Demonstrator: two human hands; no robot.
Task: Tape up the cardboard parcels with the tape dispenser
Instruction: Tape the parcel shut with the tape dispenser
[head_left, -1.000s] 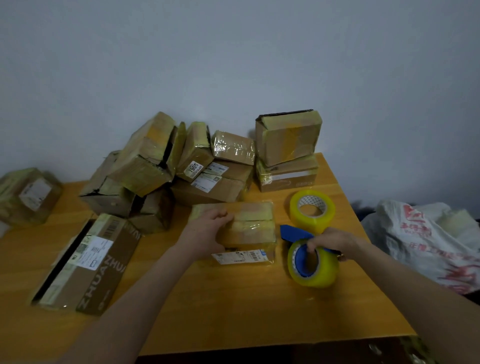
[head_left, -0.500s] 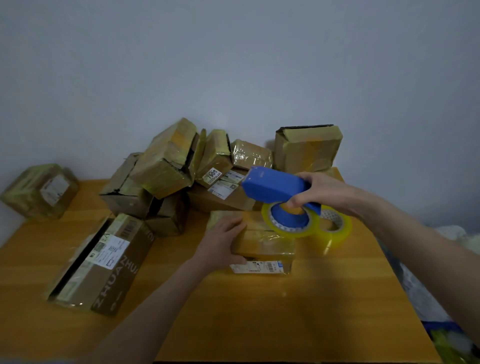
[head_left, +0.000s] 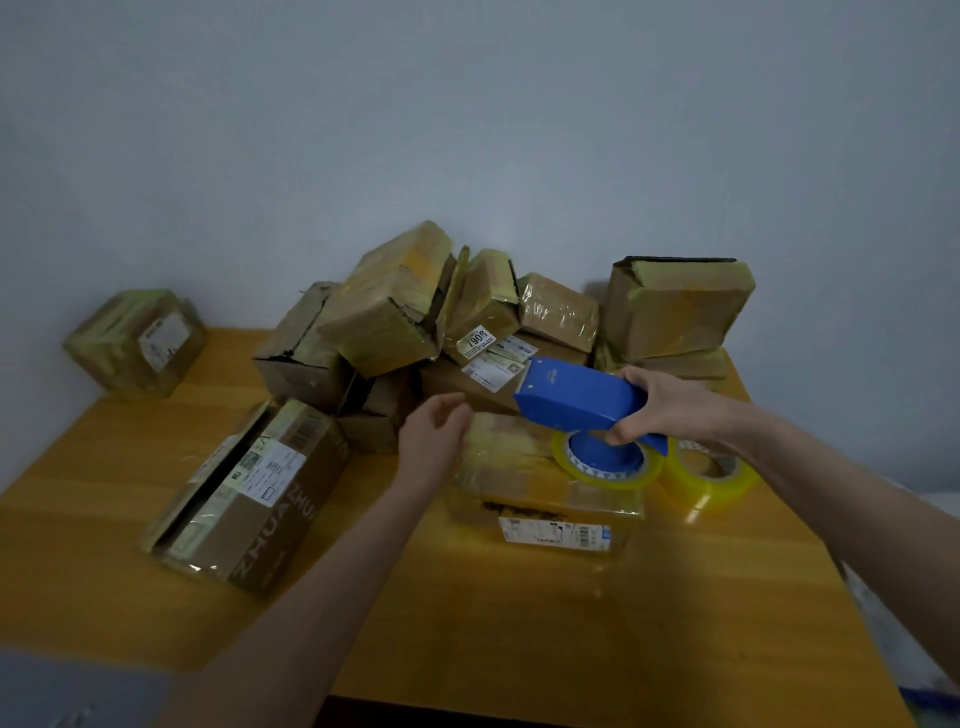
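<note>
The right hand (head_left: 660, 410) reaches in from the right edge of the worktop (head_left: 571, 634), forearm sloping down and to the left. Its fingers are curled round the rear of the blue tape dispenser (head_left: 576, 395) and the thumb is tucked under it. The dispenser is held clear of the surface, nose pointing left and slightly away from the person. Its yellowish tape roll (head_left: 608, 467) hangs below on a blue hub, over the right end of the parcel (head_left: 540, 488).

That parcel lies flat near the middle of the worktop, already glossy with tape, with a white label on its near side. The left hand (head_left: 431, 436) comes up from the near edge on a long straight forearm. It holds nothing: its fingers are loosely bent and pointed toward the parcel's far-left corner, and whether they touch the cardboard cannot be told.

A spare tape roll (head_left: 709, 478) stands just right of the parcel, towards the right edge. A heap of taped parcels (head_left: 395, 312) is stacked along the far edge. A long lettered box (head_left: 249, 499) lies towards the left edge, and a single box (head_left: 135, 343) sits at the far-left corner.
</note>
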